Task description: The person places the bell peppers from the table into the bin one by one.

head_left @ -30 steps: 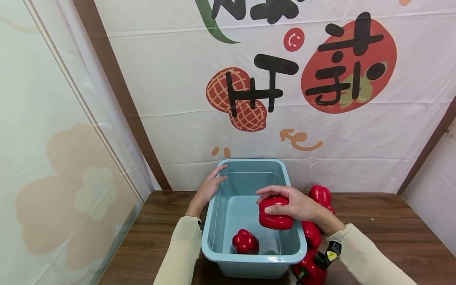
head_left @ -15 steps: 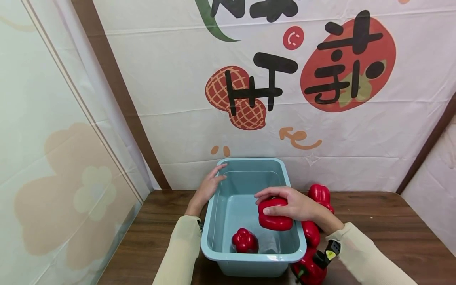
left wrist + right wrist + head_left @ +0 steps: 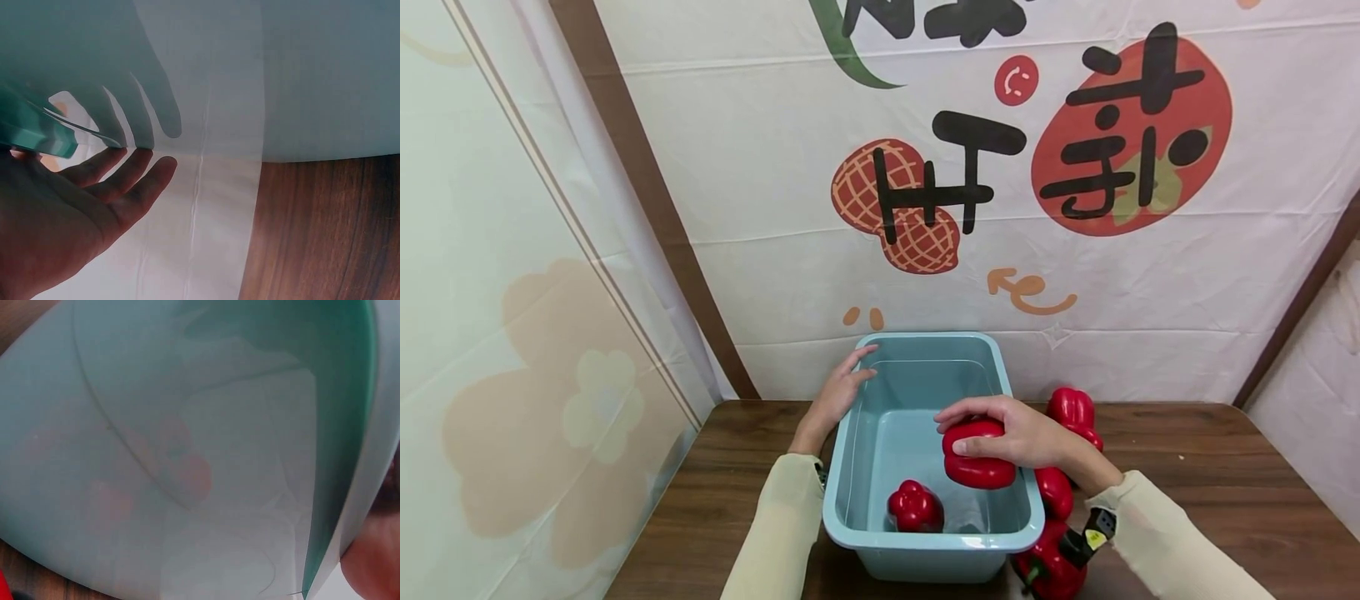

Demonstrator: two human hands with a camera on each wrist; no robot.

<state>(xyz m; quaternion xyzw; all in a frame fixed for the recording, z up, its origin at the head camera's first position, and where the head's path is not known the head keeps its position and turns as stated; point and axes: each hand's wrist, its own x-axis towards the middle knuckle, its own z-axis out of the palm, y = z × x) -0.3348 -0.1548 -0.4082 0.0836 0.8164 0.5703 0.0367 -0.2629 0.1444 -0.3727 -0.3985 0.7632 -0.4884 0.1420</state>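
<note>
A light blue plastic basin (image 3: 934,543) stands on the table. My left hand (image 3: 838,398) holds its left rim, thumb over the edge; in the left wrist view several outstretched fingers (image 3: 134,187) touch its glossy outer wall. My right hand (image 3: 1018,429) grips a red bell pepper (image 3: 979,467) over the right side of the basin, fingers across its top and thumb on its near side. Another red bell pepper (image 3: 916,507) sits on the basin floor near the front. The right wrist view is mostly the basin's wall (image 3: 206,456), with faint red reflections; the held pepper's underside is hidden.
To the basin's right lie several red bell peppers, among them one at the back (image 3: 1071,407), one midway (image 3: 1054,492) and one in front (image 3: 1051,562), partly covered by my wrist strap. Brown wooden table (image 3: 1217,492) extends right; a printed cloth (image 3: 760,275) hangs behind.
My right hand has sunk very slightly with the bell pepper. My left hand and the basin have stayed in place.
</note>
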